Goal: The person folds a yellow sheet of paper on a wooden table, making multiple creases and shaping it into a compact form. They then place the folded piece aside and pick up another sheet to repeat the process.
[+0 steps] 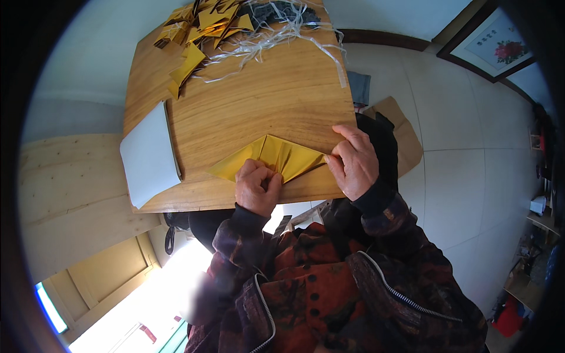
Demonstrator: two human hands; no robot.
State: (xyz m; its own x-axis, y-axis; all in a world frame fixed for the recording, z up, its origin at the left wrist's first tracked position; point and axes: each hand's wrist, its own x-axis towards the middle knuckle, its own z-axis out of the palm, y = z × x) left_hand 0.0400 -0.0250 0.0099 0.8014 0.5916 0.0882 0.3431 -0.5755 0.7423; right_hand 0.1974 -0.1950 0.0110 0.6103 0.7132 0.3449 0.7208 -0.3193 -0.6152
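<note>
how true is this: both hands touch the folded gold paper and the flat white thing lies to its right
Wrong side: in the head view, the flat white thing lies left of the folded gold paper, which the left hand and right hand do both touch.

At the centre of the frame, a folded gold sheet (268,150) lies over a wooden table (235,112), its lower edge gripped by the left hand (256,187) and its right tip pinched by the right hand (356,163). White sheets (150,156) lie at left; folded gold pieces (213,20) and tangled translucent strips (282,34), at the top; a framed flower picture (494,47), at upper right.
</note>
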